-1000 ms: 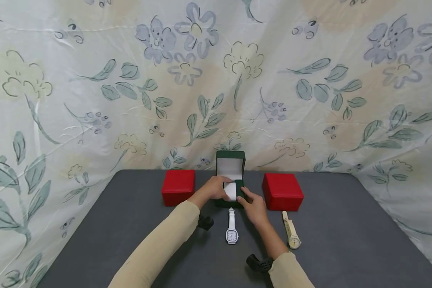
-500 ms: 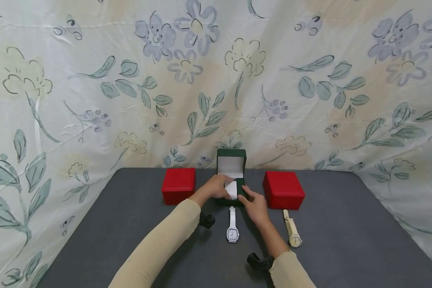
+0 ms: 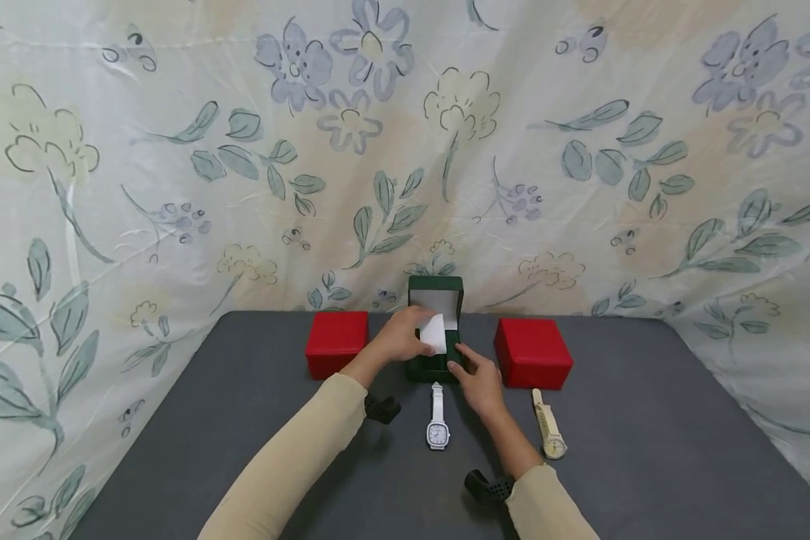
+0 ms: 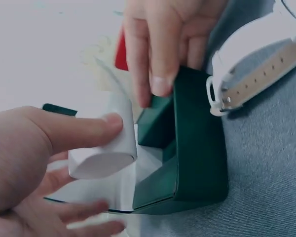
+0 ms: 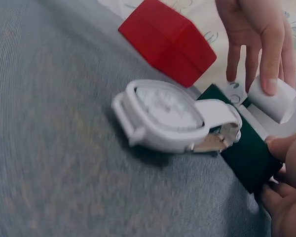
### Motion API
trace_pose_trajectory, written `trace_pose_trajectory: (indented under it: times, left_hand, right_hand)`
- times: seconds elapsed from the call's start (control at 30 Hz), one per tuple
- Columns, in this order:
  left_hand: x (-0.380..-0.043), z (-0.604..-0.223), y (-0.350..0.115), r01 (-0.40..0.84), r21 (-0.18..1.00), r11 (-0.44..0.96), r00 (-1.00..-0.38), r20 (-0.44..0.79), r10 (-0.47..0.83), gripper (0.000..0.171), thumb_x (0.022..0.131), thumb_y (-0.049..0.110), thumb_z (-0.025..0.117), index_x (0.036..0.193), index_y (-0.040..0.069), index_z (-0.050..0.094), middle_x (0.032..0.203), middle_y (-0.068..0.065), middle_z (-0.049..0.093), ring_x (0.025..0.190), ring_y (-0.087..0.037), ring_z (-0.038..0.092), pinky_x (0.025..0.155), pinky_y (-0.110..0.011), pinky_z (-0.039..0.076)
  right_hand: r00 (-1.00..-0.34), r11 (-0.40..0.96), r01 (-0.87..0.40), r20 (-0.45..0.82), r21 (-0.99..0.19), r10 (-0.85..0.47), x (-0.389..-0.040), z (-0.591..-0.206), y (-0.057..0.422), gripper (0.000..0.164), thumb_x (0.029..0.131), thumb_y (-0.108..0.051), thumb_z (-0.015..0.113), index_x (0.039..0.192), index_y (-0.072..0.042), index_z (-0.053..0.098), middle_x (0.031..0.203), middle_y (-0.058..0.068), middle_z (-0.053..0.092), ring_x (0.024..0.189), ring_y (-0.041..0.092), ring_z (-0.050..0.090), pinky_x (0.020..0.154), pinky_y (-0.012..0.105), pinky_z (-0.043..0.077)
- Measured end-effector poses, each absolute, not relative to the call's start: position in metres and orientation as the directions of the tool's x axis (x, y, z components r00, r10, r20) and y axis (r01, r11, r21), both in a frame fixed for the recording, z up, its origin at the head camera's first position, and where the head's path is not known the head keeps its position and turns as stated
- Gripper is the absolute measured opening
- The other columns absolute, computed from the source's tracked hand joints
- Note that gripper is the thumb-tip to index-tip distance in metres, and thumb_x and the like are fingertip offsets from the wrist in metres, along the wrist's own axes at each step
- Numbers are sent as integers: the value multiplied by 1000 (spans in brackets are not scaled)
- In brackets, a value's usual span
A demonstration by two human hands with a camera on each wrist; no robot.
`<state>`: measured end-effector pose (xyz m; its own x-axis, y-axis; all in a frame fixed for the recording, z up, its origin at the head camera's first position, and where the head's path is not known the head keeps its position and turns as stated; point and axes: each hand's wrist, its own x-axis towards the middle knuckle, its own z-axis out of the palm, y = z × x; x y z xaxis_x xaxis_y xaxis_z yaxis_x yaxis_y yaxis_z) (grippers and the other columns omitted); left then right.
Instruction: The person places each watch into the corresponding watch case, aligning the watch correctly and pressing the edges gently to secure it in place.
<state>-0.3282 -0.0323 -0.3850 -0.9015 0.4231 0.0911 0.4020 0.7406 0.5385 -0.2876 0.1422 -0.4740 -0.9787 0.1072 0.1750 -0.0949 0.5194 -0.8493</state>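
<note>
Pinching one white cushion (image 3: 434, 334) in my left hand (image 3: 400, 334), thumb opposing fingers, just above the open green box (image 3: 435, 373). Gripping that box's right side with my right hand (image 3: 479, 381), presumably to steady it. One white watch (image 3: 438, 434): on the table (image 3: 243, 375) before the box, strap toward it, apparently for easy reach.

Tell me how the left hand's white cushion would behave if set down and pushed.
The white cushion would probably rock rather than roll far, since its end looks oval. Its smooth surface may slip slightly. It is probably light: the left hand holds it up by thumb and fingers.
</note>
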Motion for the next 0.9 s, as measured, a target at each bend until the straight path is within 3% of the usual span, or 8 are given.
trace_pose_trajectory:
  times: [0.1, 0.3, 0.57, 0.77, 0.9]
  left_hand:
    - [-322, -385, -38, 402, 629, 665, -899, 134, 417, 65, 77, 12, 80, 137, 10, 54, 139, -14, 52, 117, -29, 55, 98, -42, 51]
    - [-309, -393, -50, 356, 759, 545, -911, 153, 383, 67, 77, 10, 80, 138, 14, 52, 138, -11, 50, 114, -30, 59, 93, -41, 55]
    - [-291, -403, -68, 279, 857, 433, -921, 110, 375, 70, 79, 13, 79, 141, 26, 49, 145, -6, 43, 119, -33, 55, 82, -38, 58]
    - [-283, -411, -77, 245, 889, 387, -913, 77, 401, 70, 79, 15, 79, 140, 30, 49, 143, -3, 44, 122, -32, 51, 83, -40, 57]
    - [-281, -416, -78, 251, 891, 377, -901, 73, 427, 70, 79, 16, 79, 140, 30, 49, 143, -3, 44, 123, -31, 50, 84, -41, 57]
  right_hand:
    - [-976, 534, -100, 188, -839, 114, -287, -472, 143, 46, 89, -21, 69, 133, -11, 59, 134, 15, 59, 125, 32, 57, 108, 54, 38]
    - [-960, 500, -146, 245, -854, 138, -279, -465, 146, 44, 88, -18, 71, 130, -10, 61, 125, 19, 65, 112, 34, 65, 93, 48, 53]
    - [-936, 470, -231, 327, -852, 133, -264, -455, 152, 36, 85, -16, 74, 121, -12, 67, 120, 11, 65, 107, 29, 65, 91, 46, 54]
    - [-965, 515, -238, 262, -824, -27, -253, -453, 154, 31, 83, -21, 76, 112, -15, 71, 102, 4, 67, 89, 18, 63, 81, 32, 57]
    - [-972, 595, -232, 161, -769, -171, -251, -454, 153, 38, 79, -25, 79, 115, -17, 70, 94, 0, 63, 82, 14, 55, 68, 23, 50]
